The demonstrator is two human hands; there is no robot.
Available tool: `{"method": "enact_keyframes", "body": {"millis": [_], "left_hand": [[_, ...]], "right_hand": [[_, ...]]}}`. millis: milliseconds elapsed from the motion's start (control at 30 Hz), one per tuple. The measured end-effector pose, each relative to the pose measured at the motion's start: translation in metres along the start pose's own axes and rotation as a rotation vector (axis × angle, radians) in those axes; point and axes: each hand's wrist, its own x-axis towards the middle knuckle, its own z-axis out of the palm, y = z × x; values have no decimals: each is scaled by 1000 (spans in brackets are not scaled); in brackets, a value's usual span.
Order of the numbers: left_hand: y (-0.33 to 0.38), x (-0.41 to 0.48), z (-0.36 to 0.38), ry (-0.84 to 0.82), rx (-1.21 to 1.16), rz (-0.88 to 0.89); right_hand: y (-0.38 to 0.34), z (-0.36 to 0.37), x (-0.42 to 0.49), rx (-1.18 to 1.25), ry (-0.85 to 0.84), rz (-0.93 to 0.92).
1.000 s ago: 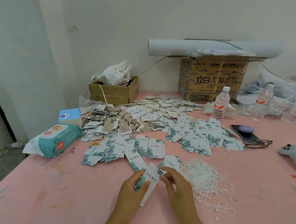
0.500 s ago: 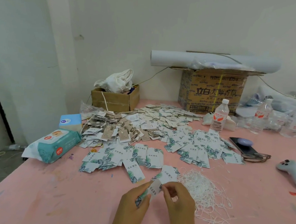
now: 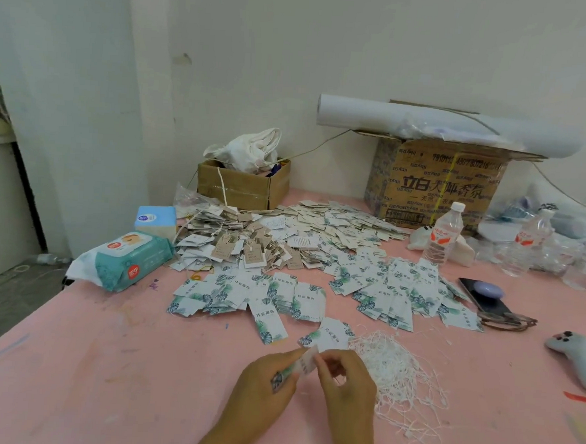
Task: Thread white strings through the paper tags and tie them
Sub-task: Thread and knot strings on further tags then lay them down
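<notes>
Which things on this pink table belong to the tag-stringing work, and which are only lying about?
For the job: tag pinched by left hand and right hand; white strings pile; loose leaf-print tags.
Lying about: wipes pack; water bottle; phone; game controller.

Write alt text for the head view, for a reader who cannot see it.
A left hand grips the lower end of a leaf-printed tag and a right hand pinches its top, over a pink table. Tangled white strings lie to the right; heaps of tags spread behind.
</notes>
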Motion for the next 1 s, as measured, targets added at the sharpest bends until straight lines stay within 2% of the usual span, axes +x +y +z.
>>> {"method": "enact_keyframes", "body": {"millis": [200, 433, 700, 867, 1000], "left_hand": [[0, 0, 0, -11, -104, -60], [3, 0, -1, 0, -97, -70], [2, 0, 0, -6, -130, -93], [-2, 3, 1, -16, -172, -139], [-5, 4, 3, -18, -193, -151]], "right_hand": [[-6, 0, -2, 12, -51, 27], [-3, -1, 1, 27, -8, 137], [-3, -2, 0, 45, -27, 97], [0, -6, 5, 260, -59, 319], [1, -6, 5, 362, -94, 387]]}}
